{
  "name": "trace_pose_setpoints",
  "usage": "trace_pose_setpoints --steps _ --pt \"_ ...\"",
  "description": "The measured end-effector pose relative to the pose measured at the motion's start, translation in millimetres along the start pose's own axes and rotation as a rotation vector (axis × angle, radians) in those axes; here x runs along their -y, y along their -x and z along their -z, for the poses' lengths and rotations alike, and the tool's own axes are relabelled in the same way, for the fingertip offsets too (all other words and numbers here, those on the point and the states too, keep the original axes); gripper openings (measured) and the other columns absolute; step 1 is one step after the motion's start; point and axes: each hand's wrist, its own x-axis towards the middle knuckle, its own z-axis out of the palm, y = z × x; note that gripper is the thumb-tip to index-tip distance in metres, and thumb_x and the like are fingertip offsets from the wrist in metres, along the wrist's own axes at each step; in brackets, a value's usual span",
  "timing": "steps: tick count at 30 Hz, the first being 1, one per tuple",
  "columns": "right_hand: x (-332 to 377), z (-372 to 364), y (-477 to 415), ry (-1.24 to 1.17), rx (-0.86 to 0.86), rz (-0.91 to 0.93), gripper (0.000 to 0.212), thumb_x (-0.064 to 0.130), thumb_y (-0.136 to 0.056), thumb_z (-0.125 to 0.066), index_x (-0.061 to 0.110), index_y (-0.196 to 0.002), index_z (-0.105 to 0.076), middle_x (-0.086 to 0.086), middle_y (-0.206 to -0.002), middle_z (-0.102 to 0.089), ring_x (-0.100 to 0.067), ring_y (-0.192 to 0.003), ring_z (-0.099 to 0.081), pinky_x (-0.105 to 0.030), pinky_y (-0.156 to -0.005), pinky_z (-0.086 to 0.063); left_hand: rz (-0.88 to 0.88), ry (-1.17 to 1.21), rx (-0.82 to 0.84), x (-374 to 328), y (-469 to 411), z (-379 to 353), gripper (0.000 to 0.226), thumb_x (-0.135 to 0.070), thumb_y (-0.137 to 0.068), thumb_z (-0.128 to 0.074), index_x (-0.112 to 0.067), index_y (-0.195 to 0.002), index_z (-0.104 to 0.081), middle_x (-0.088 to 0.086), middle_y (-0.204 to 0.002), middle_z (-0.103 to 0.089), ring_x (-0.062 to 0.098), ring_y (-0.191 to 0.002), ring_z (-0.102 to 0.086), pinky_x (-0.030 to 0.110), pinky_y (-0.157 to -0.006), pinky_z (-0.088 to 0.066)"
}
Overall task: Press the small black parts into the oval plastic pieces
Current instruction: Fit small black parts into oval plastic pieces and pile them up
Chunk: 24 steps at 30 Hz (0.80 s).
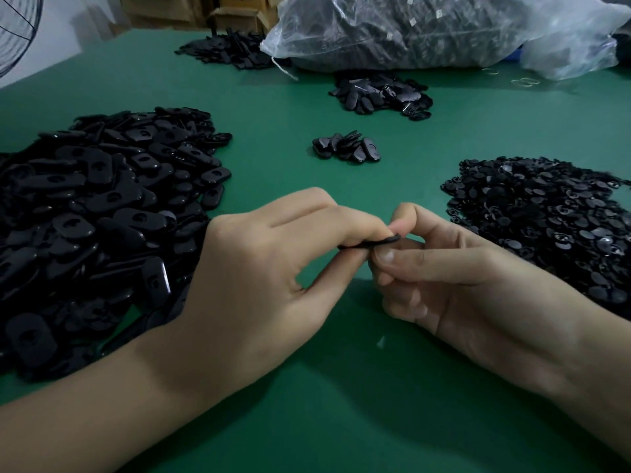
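Both hands meet above the green table at the middle of the view. My left hand pinches a flat black oval plastic piece, seen edge-on between its fingers and thumb. My right hand pinches the same piece from the right, its thumb below and forefinger on top. Whether a small black part sits between the fingers is hidden. A big heap of black oval pieces lies to the left. A heap of small round black parts lies to the right.
A small pile of black oval pieces lies beyond the hands, a larger one further back, another at the far left. A clear plastic bag full of dark parts, cardboard boxes and a fan stand at the back.
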Motion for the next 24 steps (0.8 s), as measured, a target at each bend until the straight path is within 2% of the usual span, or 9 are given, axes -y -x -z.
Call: trace_pose_setpoints --steps 3,7,11,13,17,20,24 --pt "-3 -2 0 0.124 -0.063 0.129 0.017 0.007 -0.076 -0.074 0.018 -0.083 -0.063 -0.010 -0.071 -0.060 -0.014 -0.053 -0.049 -0.020 -0.049 -0.042 0.064 0.056 0.007 7 -1 0 0.013 -0.007 -0.085 -0.078 -0.017 -0.093 -0.078 -0.011 -0.087 -0.073 0.003 -0.081 -0.069 0.022 -0.075 -0.056" --pt "-7 -2 -1 0.479 -0.156 0.338 0.010 0.013 -0.085 -0.072 0.012 -0.088 -0.062 -0.010 -0.074 -0.067 -0.018 -0.057 -0.058 -0.024 -0.052 -0.047 0.174 0.152 0.032 8 -3 0 0.018 -0.009 -0.084 -0.081 -0.026 -0.091 -0.078 -0.012 -0.080 -0.075 0.007 -0.079 -0.073 0.025 -0.073 -0.058" --pt "-9 0 -2 0.615 -0.233 0.420 0.010 0.018 -0.092 -0.071 0.014 -0.084 -0.066 -0.008 -0.074 -0.071 -0.019 -0.054 -0.062 -0.027 -0.051 -0.048 0.308 0.294 0.071 13 -1 -3 0.018 -0.015 -0.084 -0.078 -0.030 -0.094 -0.076 -0.009 -0.082 -0.077 0.012 -0.079 -0.076 0.027 -0.077 -0.060" --pt "-10 1 -4 0.617 -0.275 0.411 0.013 0.018 -0.095 -0.070 0.012 -0.083 -0.067 -0.008 -0.071 -0.070 -0.018 -0.052 -0.061 -0.026 -0.049 -0.047 0.342 0.328 0.082 16 -1 -4 0.029 -0.015 -0.084 -0.080 -0.033 -0.106 -0.075 -0.007 -0.085 -0.077 0.011 -0.080 -0.077 0.028 -0.081 -0.060" --pt "-10 4 -5 0.541 -0.304 0.346 0.019 0.019 -0.099 -0.063 0.012 -0.082 -0.068 -0.006 -0.068 -0.067 -0.017 -0.050 -0.056 -0.023 -0.047 -0.043 0.279 0.302 0.205 16 -2 -5 0.059 -0.010 -0.080 -0.086 -0.033 -0.132 -0.068 -0.008 -0.096 -0.075 0.011 -0.085 -0.076 0.020 -0.087 -0.057" --pt "-9 5 -6 0.525 -0.285 0.329 0.020 0.020 -0.100 -0.061 0.009 -0.085 -0.066 -0.006 -0.068 -0.066 -0.017 -0.050 -0.054 -0.022 -0.047 -0.042 0.288 0.329 0.265 16 -5 -3 0.059 -0.010 -0.079 -0.085 -0.030 -0.132 -0.068 -0.013 -0.094 -0.078 0.007 -0.085 -0.076 0.018 -0.087 -0.056" --pt "-12 8 -9 0.491 -0.286 0.335 0.008 0.016 -0.102 -0.059 0.011 -0.098 -0.063 -0.005 -0.073 -0.068 -0.020 -0.051 -0.058 -0.025 -0.047 -0.045 0.343 0.329 0.226 20 -16 2 0.053 -0.024 -0.074 -0.088 -0.031 -0.123 -0.071 -0.006 -0.093 -0.079 0.009 -0.086 -0.077 0.029 -0.085 -0.060"
